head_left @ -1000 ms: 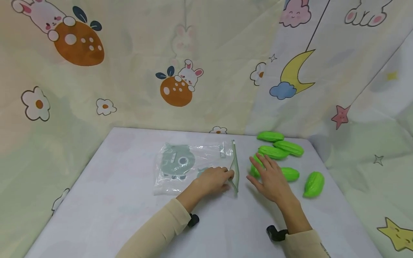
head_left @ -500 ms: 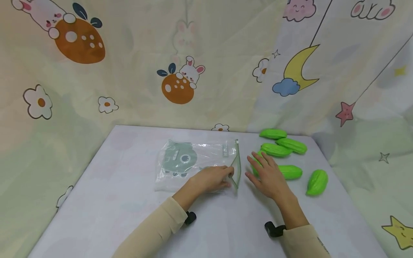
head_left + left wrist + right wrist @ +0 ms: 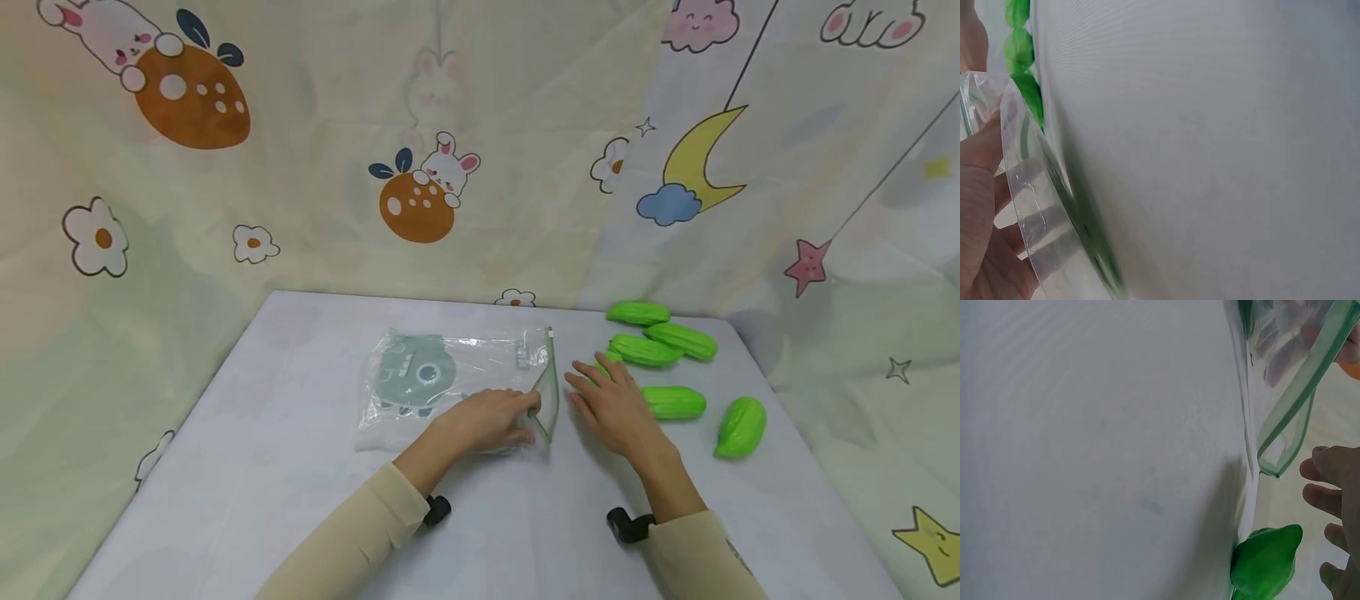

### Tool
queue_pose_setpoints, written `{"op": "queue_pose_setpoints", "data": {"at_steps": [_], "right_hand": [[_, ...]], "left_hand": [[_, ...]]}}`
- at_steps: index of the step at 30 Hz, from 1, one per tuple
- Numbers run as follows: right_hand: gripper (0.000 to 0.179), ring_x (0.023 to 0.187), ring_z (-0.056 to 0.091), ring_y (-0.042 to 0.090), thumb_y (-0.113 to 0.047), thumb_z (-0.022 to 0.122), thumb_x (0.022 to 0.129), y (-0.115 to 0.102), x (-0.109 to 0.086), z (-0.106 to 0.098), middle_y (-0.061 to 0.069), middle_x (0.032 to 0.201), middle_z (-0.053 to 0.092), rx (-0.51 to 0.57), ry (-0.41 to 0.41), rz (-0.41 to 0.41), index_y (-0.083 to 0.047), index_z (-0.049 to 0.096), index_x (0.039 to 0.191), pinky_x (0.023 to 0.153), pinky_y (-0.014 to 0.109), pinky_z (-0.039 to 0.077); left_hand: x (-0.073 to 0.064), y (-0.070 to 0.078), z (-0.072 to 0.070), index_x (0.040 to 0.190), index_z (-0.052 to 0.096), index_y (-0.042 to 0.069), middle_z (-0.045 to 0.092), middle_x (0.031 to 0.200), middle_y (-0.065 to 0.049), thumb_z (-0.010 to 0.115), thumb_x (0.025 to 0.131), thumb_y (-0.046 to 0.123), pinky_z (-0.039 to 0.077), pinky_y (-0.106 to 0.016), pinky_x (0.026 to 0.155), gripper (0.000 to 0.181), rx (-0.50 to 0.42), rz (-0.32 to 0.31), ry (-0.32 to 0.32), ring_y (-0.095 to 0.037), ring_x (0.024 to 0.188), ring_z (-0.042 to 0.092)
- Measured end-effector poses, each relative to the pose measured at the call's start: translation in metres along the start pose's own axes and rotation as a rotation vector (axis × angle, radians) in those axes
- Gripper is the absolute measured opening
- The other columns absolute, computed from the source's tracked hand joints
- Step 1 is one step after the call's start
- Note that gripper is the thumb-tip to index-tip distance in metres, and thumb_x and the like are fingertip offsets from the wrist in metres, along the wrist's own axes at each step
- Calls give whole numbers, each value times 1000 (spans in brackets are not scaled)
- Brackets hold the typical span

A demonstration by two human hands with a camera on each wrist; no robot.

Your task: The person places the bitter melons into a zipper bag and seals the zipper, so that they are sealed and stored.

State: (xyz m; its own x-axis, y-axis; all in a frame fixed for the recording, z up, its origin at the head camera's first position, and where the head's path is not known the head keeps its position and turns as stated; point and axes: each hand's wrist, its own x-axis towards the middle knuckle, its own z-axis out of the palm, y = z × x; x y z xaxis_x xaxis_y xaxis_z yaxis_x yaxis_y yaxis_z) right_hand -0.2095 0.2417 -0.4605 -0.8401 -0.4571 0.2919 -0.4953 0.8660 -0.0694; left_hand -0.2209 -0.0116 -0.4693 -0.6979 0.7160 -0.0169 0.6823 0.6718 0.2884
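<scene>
A clear zip bag (image 3: 416,375) with a grey-green cartoon print and a green zip edge lies flat on the table. My left hand (image 3: 487,417) holds its right end near the mouth, which gapes; in the left wrist view the thumb (image 3: 985,147) and fingers have the clear plastic between them. Just right of the mouth is my right hand (image 3: 611,408), fingers spread and holding nothing. Behind it, one ridged green oblong vegetable (image 3: 1266,559) is partly hidden. Another green vegetable (image 3: 675,402) lies beside that hand.
Several more green vegetables (image 3: 643,350) lie at the table's back right, and a single one (image 3: 741,427) sits near the right edge. The white table (image 3: 300,400) meets a cartoon-printed cloth (image 3: 315,167) behind. Each wrist carries a small black camera (image 3: 630,525).
My right hand has shifted slightly left, closer to the bag's mouth. The left hand keeps its hold on the bag, and the vegetables stay where they were.
</scene>
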Motion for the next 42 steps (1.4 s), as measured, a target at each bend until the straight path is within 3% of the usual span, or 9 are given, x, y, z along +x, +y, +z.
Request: {"op": "queue_pose_setpoints", "data": {"at_steps": [7, 20, 30, 37, 42], "right_hand": [[37, 146, 36, 47, -29, 62, 103, -2, 7, 3, 13, 145, 59, -6, -52, 7, -6, 68, 132, 117, 68, 25], [35, 144, 39, 46, -36, 69, 98, -7, 19, 13, 10, 137, 65, -31, -126, -17, -11, 74, 122, 119, 67, 23], [40, 140, 45, 47, -34, 83, 86, -10, 23, 9, 8, 131, 70, -26, -173, -43, -7, 77, 115, 114, 68, 31], [36, 136, 48, 48, -24, 83, 86, -14, 34, 9, 12, 126, 71, 42, -268, -19, -6, 76, 116, 113, 63, 36], [39, 136, 48, 47, -27, 84, 86, -17, 39, 8, 12, 128, 70, 30, -317, 9, -7, 75, 118, 112, 63, 36]], "left_hand": [[-4, -3, 0, 116, 52, 29, 61, 102, 14, 74, 92, 49, 50, -30, 70, 39, -6, 21, 4, -10, 81, 58], [-8, -4, -1, 106, 53, 28, 58, 94, 14, 77, 89, 51, 45, -28, 67, 37, 12, 6, -25, -11, 77, 54], [-6, -4, 0, 107, 54, 27, 55, 92, 15, 75, 90, 54, 45, -27, 68, 39, 28, 14, -32, -9, 77, 54], [-6, -4, -1, 107, 55, 27, 54, 91, 15, 75, 90, 54, 44, -27, 67, 38, 31, -1, -46, -9, 77, 53], [-10, -6, -1, 107, 57, 26, 56, 94, 16, 75, 89, 55, 47, -28, 71, 39, 11, -19, -48, -8, 79, 54]]}}
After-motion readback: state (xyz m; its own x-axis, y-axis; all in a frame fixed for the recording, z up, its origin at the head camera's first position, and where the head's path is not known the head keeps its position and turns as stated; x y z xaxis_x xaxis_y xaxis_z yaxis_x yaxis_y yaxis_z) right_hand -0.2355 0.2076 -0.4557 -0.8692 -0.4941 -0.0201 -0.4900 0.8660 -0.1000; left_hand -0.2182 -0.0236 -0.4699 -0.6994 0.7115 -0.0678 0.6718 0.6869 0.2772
